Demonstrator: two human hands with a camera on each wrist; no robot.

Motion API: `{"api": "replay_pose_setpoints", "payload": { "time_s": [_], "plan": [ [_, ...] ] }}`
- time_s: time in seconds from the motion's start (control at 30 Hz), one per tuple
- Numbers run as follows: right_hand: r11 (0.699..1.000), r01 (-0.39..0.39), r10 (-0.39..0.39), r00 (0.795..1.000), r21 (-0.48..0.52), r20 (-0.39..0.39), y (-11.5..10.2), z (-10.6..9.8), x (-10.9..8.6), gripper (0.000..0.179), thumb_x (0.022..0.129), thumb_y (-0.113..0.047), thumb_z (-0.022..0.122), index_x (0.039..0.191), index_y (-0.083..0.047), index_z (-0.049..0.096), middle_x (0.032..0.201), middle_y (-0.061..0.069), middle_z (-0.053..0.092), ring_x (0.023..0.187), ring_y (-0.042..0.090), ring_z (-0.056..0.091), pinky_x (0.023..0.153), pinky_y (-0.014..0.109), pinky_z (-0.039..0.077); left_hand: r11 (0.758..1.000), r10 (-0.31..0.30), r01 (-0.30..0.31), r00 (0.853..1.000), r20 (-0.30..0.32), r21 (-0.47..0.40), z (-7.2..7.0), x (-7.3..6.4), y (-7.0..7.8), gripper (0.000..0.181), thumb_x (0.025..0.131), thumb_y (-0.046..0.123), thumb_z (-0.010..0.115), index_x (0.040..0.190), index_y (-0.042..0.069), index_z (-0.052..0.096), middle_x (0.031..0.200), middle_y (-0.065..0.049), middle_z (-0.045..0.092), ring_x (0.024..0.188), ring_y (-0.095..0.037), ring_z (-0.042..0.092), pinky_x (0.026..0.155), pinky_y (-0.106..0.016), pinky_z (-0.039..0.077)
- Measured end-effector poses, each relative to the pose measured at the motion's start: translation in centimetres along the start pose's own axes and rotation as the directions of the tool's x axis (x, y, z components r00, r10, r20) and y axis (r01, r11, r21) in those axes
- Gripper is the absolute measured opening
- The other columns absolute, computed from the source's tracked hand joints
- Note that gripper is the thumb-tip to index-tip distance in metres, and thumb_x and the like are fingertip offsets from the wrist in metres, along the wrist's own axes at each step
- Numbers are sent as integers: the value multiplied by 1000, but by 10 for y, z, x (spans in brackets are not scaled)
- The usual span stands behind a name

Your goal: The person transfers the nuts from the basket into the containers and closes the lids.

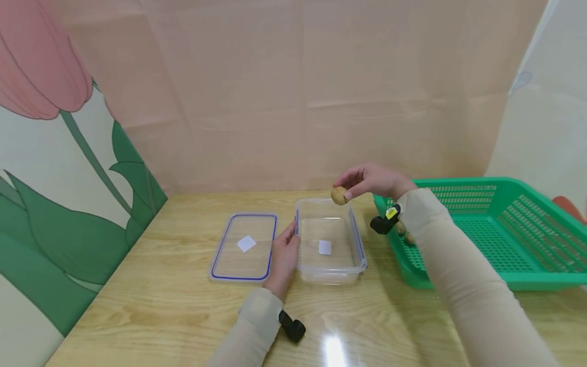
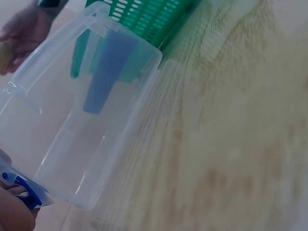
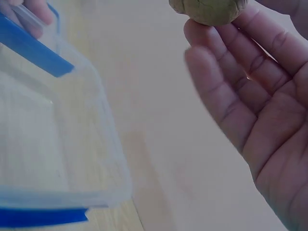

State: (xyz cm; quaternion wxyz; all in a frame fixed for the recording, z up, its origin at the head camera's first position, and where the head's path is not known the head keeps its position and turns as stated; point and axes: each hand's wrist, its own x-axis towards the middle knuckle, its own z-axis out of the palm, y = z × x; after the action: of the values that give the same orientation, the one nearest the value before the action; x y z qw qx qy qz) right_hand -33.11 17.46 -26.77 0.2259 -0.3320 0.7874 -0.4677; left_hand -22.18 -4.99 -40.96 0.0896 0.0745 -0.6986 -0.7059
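Note:
My right hand [image 1: 373, 179] pinches a walnut [image 1: 339, 195] between thumb and fingertips, up above the far right corner of the clear plastic container [image 1: 327, 272]. The right wrist view shows the walnut [image 3: 211, 10] at the fingertips, with the palm facing the camera. My left hand [image 1: 283, 257] grips the container's left side, fingers and thumb around the rim by a blue latch [image 2: 29, 192]. A small white label [image 1: 324, 247] shows on the container's floor. Partly hidden by the right wrist, a few more walnuts [image 1: 409, 239] lie in the green basket [image 1: 458, 281].
Left of the container, a clear lid [image 1: 243, 247] with a blue seal and a white label lies flat on the wooden table [image 1: 174, 285]. The green basket stands on the right, under the right forearm. A papered wall [image 1: 293, 102] rises behind the table.

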Motion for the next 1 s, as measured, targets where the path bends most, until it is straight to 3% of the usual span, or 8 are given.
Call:
{"api": "replay_pose_setpoints", "payload": {
  "time_s": [0.13,0.4,0.57,0.8,1.0],
  "plan": [
    [1000,-10,11,1000,-28,29,-1,8,10,47,77,-13,73,118,3,58,101,0,69,99,17,61,90,29,50,1000,22,-22,1000,-5,5,2,0,0,44,88,5,47,132,12,51,137,-7,49,125,-22,46,103,-35,41],
    [995,48,-42,996,-86,75,2,23,27,44,75,-14,75,114,2,62,101,1,68,93,16,63,84,32,53,999,36,-36,999,-2,20,3,0,2,44,89,6,46,133,9,49,137,-8,48,126,-23,45,103,-35,40],
    [997,66,-59,988,-46,143,7,32,38,46,74,-10,75,115,7,59,104,8,68,93,17,64,86,33,53,999,43,-43,999,0,29,3,1,2,44,89,6,46,132,8,50,136,-9,49,125,-22,47,103,-35,41],
    [999,2,8,978,-45,208,17,47,51,43,73,-8,76,111,4,62,102,6,68,94,18,64,86,34,54,998,31,-31,1000,5,51,3,2,1,44,90,7,47,133,9,49,137,-9,48,128,-23,43,106,-37,37],
    [998,-63,65,957,-17,282,24,61,56,40,74,-4,74,110,6,60,99,6,67,94,20,63,87,36,53,998,29,-29,1000,-3,50,4,2,-1,44,88,6,47,132,11,51,135,-9,50,127,-22,43,106,-37,38]
  ]
}}
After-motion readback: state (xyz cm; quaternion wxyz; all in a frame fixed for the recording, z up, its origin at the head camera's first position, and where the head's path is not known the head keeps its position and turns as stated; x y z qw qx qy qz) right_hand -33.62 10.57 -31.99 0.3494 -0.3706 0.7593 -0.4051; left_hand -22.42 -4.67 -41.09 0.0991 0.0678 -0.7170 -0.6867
